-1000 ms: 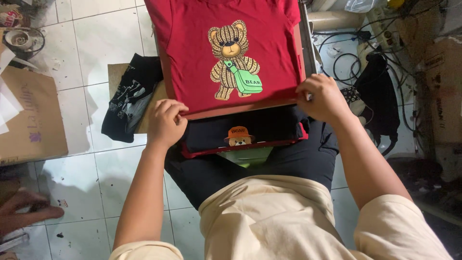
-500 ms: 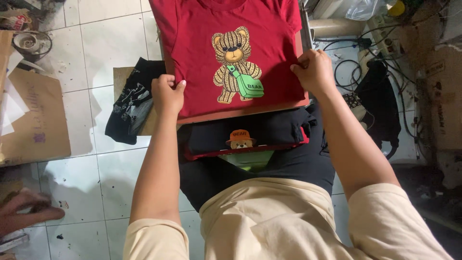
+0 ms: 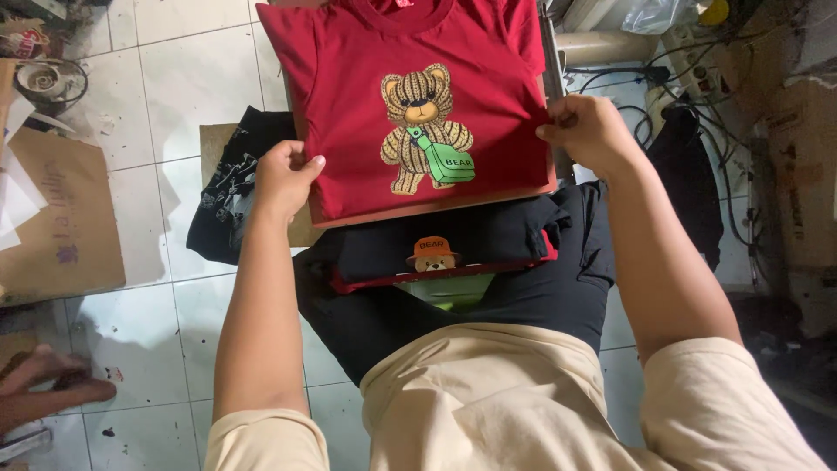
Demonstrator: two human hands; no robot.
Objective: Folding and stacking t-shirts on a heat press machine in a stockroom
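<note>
both hands (image 3: 283, 179) (image 3: 588, 131) pinch the red shirt's (image 3: 349, 96) sides (collar pointing away).

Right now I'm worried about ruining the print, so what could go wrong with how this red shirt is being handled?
The left hand and right hand grip opposite edges of the red cotton T-shirt with a bear print, so uneven pulling could wrinkle or skew it on the flat board. The folded dark garments on the lap sit loosely and might slide to the tiled floor, which looks dirty.
</note>
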